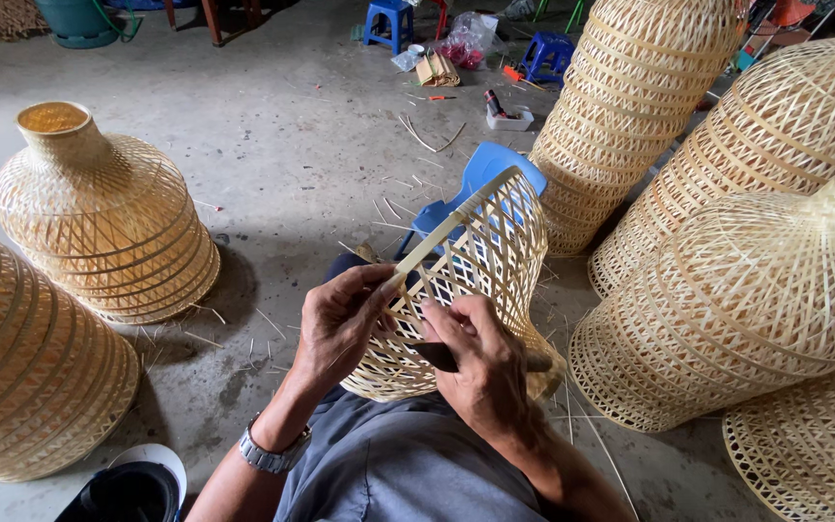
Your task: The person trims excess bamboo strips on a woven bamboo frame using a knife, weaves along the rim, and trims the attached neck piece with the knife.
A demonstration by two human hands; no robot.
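The half-woven, pale bamboo lattice basket [475, 280] lies tilted across the person's lap, its open rim pointing away toward a small blue plastic stool [480, 174] on the concrete floor [292, 135]. A long flat bamboo strip [451, 227] runs along the rim and down into the left hand [340, 324], whose fingers [374, 285] are pinching the strip's lower end against the weave. The right hand [480, 372] is closed around the handle of a dark-bladed knife [437, 356], its fingers [456, 324] curled and pressed onto the lattice; how far the blade reaches between the two hands cannot be told. A metal wristwatch [273, 449] sits on the left wrist.

The blade lies close to the left thumb, so a slip on the smooth strip could likely nick the hand or cut a slat. The strip looks springy; if the pinch loosens, it may flick out of the weave. Pressing too hard on the open lattice could probably buckle it.

Finished lantern-shaped woven bamboo shades stand around: one with a narrow neck [108, 222] to the left, a darker banded one [31, 367] at the left edge, and several [746, 290] crowded to the right, near the basket. Bamboo offcuts [408, 193] litter the floor, and further off stand two more blue stools [388, 19].
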